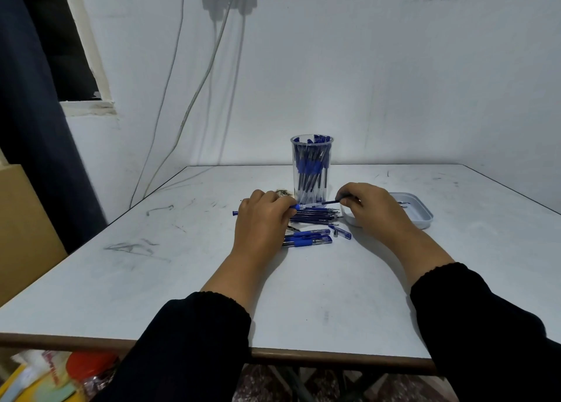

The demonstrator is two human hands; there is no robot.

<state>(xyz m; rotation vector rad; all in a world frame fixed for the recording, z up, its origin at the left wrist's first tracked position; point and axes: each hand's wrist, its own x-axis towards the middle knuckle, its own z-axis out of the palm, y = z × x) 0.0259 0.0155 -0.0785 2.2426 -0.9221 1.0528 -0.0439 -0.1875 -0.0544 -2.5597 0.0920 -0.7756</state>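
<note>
My left hand (263, 216) grips a clear pen barrel with a blue grip (303, 206), whose blue end pokes out on the hand's left side. My right hand (368, 208) pinches the dark blue refill (329, 202) that runs into the barrel's right end. Both are held just above a row of loose blue refills (315, 214) on the white table (182, 280). Behind them stands a clear cup full of blue pens (312, 166).
Several assembled blue pens (306, 238) and a loose blue cap (342, 232) lie in front of the refills. A shallow grey tray (416, 211) sits to the right, under my right hand's far side. A small speckled object (283, 193) peeks out behind my left hand.
</note>
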